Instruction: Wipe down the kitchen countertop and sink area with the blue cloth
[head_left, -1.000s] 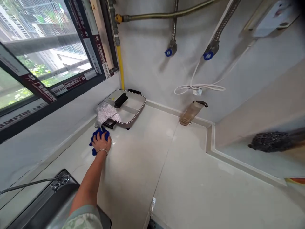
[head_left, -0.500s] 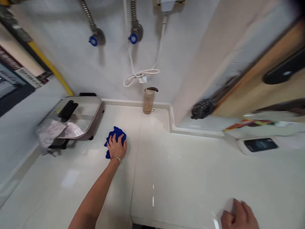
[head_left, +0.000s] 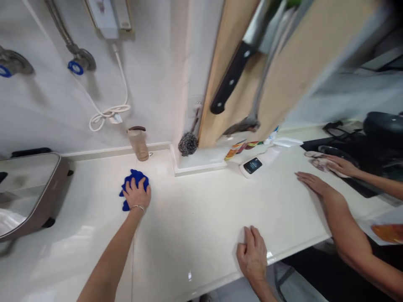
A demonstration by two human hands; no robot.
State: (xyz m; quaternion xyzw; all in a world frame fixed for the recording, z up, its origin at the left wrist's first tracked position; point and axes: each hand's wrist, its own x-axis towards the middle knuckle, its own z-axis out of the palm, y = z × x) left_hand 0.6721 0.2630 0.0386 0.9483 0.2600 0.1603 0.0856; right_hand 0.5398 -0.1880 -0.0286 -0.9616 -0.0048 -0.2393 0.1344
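My left hand (head_left: 137, 195) presses down on a crumpled blue cloth (head_left: 135, 175), fingers spread and bent over it on the white countertop (head_left: 201, 205). Part of the cloth is covered by the palm. My right hand (head_left: 252, 253) rests on the counter near its front edge, fingers curled in, with nothing visible in it. Beyond the left hand, against the wall, stands a clear brownish bottle (head_left: 138, 144) with a dark strap.
An electric pan (head_left: 40, 201) sits at left. Along the back are a hanging metal scrubber (head_left: 188, 144), a knife (head_left: 231, 77) on a wooden board (head_left: 208, 105) and a white bottle (head_left: 252, 165) lying down. At right, a co-worker's hands (head_left: 315, 183) reach over the counter, one on a pale cloth (head_left: 317, 162) beside the stove.
The view has swung right, bringing the co-worker's arms and the stove into sight. My left hand stays on the blue cloth in about the same spot; my right hand still rests on the counter.
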